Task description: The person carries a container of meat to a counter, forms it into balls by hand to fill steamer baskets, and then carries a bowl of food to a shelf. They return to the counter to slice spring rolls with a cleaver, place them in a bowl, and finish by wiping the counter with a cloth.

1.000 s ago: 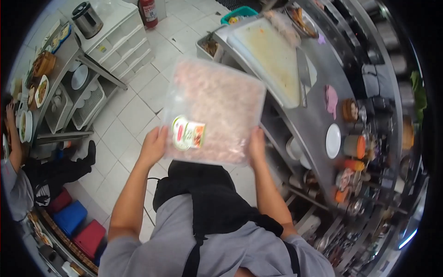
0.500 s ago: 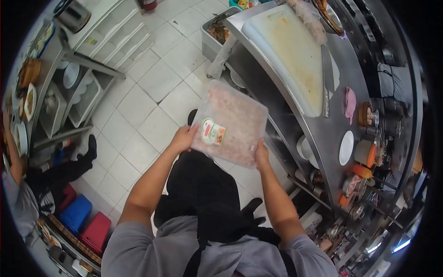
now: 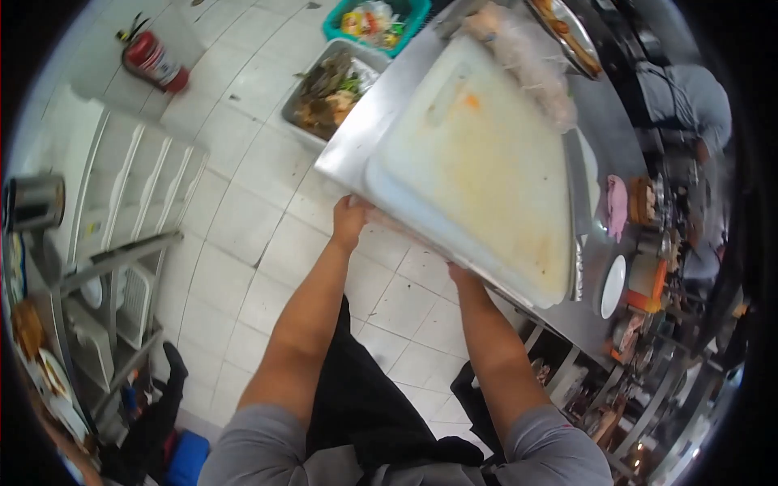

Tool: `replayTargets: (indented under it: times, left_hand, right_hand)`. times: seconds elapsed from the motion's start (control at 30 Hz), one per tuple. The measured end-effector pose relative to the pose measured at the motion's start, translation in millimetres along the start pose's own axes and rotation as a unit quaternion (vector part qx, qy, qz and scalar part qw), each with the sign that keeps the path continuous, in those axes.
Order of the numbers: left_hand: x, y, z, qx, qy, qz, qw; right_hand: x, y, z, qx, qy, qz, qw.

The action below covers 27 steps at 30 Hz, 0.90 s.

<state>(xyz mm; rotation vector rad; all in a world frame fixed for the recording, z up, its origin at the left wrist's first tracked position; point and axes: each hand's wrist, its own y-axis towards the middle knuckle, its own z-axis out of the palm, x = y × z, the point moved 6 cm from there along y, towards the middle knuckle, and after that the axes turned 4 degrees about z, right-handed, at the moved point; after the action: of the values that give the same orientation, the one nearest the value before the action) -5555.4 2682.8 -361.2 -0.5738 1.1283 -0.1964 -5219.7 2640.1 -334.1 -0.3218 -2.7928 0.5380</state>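
Note:
My left hand [image 3: 349,220] is closed on one side of a flat, clear plastic pack of pale pink meat [image 3: 405,232], and my right hand [image 3: 463,274] grips its other side. Only a thin strip of the pack shows, low beside the front edge of the steel table [image 3: 344,158]; the rest of it and most of my fingertips are hidden. Above it on the table lies a large white cutting board [image 3: 494,170] with yellowish stains. Along the board's right side rests a long knife [image 3: 577,211]. A plastic-wrapped bundle [image 3: 531,65] sits at its far end.
Two bins stand on the floor past the table: a grey bin of scraps [image 3: 293,113] and a green basket [image 3: 332,28]. At left are a fire extinguisher [image 3: 158,65], white drawers [image 3: 138,174] and a metal shelf. People in grey shirts [image 3: 689,93] are at both sides.
My view has turned toward the table and come closer to it. The pack, seen flat with its label before, has moved to the table's edge and now shows only edge-on.

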Motion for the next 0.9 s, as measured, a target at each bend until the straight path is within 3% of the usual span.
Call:
replayTargets:
  times: [0.03,0.1,0.17,0.23,0.27,0.3,0.33,0.4,0.47,0.57,0.6,0.67,0.7,0.73,0.8,0.83,0.9]
  left_hand:
    - [12.2,1.4,-1.8,-0.028,-0.142,0.055,0.988]
    - [-8.4,-17.5,19.4,0.053,-0.217,0.085,0.971]
    - [25.1,-30.7,8.8,0.070,0.057,0.000,0.996]
    - [26.9,-70.5,2.9,0.076,0.167,-0.114,0.976]
    - [15.0,-97.5,0.1,0.108,0.229,-0.173,0.952]
    - [1.1,-125.8,-2.4,0.148,0.287,-0.227,0.919]
    - [34.2,-136.8,-23.4,0.230,0.275,-0.244,0.901]
    - [-38.7,-185.8,-12.4,0.245,0.279,-0.276,0.886]
    - [-79.7,-203.4,-7.6,0.281,0.296,-0.277,0.870]
    - [-165.8,-219.6,37.5,0.390,0.289,-0.275,0.830]
    - [-197.1,-218.2,63.4,0.424,0.249,-0.240,0.837]
    - [-249.2,-216.8,110.8,0.463,0.207,-0.157,0.848]
    - [-272.2,-213.9,135.2,0.467,0.203,-0.096,0.855]
    - [-286.9,-217.6,159.1,0.479,0.217,-0.090,0.846]
    - [-324.3,-220.0,207.0,0.420,0.244,0.068,0.872]
    - [-326.2,-223.1,229.9,0.422,0.251,0.076,0.868]
    - [-334.8,-226.6,272.1,0.388,0.297,0.134,0.862]
  right_hand:
    - [3.4,-5.0,-2.4,-0.020,-0.247,-0.074,0.966]
    - [12.6,-14.8,-3.4,-0.014,-0.149,-0.058,0.987]
    - [30.2,-32.6,-4.1,-0.013,-0.044,-0.046,0.998]
    - [44.9,-52.7,-10.2,-0.020,0.066,-0.042,0.997]
    - [44.1,-72.0,-1.5,0.035,-0.060,-0.041,0.997]
    - [73.3,-108.0,-48.0,0.164,0.065,-0.031,0.984]
    - [72.5,-133.5,-53.5,0.317,0.114,-0.092,0.937]
    - [102.2,-183.0,-142.5,0.419,0.162,-0.130,0.884]
    - [93.4,-204.5,-201.4,0.440,0.248,-0.096,0.858]
    - [62.3,-198.8,-296.9,0.251,0.368,-0.065,0.893]
    - [36.0,-197.1,-312.5,0.199,0.414,-0.024,0.888]
    - [-12.5,-188.9,-348.3,0.054,0.420,-0.063,0.904]
    - [-38.9,-189.9,-368.2,0.004,0.411,-0.001,0.912]
    - [-64.5,-188.7,-388.3,-0.043,0.397,0.053,0.915]
    - [-151.6,-179.1,-398.5,-0.236,0.309,0.132,0.912]
    - [-178.6,-178.1,-402.3,-0.243,0.317,0.129,0.908]
    - [-223.5,-181.5,-418.3,-0.358,0.198,0.189,0.893]
